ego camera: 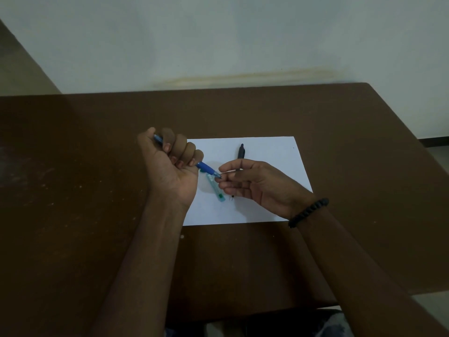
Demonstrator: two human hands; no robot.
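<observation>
My left hand is turned palm up with its fingers curled round a blue pen, whose tip end points right. My right hand pinches that tip end between thumb and fingers. Both hands hover over a white sheet of paper on the brown table. A clear teal pen lies on the sheet just below the blue pen. A black pen lies upright on the sheet behind my right hand, its lower part hidden by my fingers.
A black bead bracelet sits on my right wrist. The table's far edge meets a pale wall. Its right edge drops off to a light floor.
</observation>
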